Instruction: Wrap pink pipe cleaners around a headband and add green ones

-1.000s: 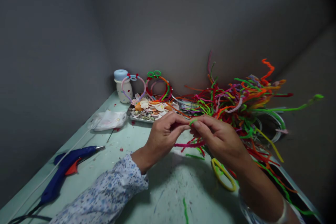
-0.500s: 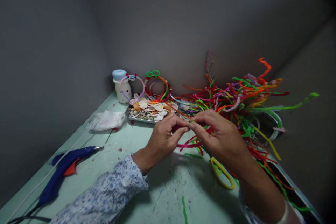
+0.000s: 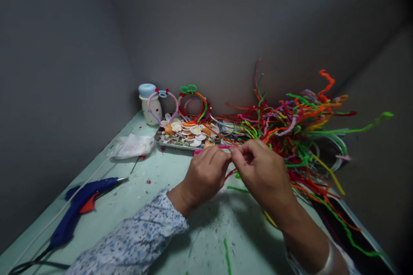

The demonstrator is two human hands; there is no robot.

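Observation:
A bright pink pipe cleaner (image 3: pixel 225 147) shows just above my fingers, with one end standing out beyond my left knuckles. My left hand (image 3: pixel 206 175) is closed on it, knuckles up. Thumb and forefinger of my right hand (image 3: pixel 263 178) pinch together right beside the left fingertips, where the pipe cleaner runs between the two hands. Its middle is partly hidden by my fingers. Below my right wrist, a yellow pipe cleaner loop (image 3: pixel 270 219) is mostly covered. A short green pipe cleaner piece (image 3: pixel 227 255) lies on the table closer to me.
A metal tray (image 3: pixel 176 147) of shells stands at the back, with pipe-cleaner headbands (image 3: pixel 163 93) behind it. Beside them is a white jar (image 3: pixel 151 109). A blue glue gun (image 3: pixel 77 210) and a plastic packet (image 3: pixel 134 146) lie left. A tangle of pipe cleaners (image 3: pixel 290 124) fills the right.
My left hand has rolled over, knuckles now upward, and my right hand has shifted slightly. The pink pipe cleaner has moved from below my hands to above them.

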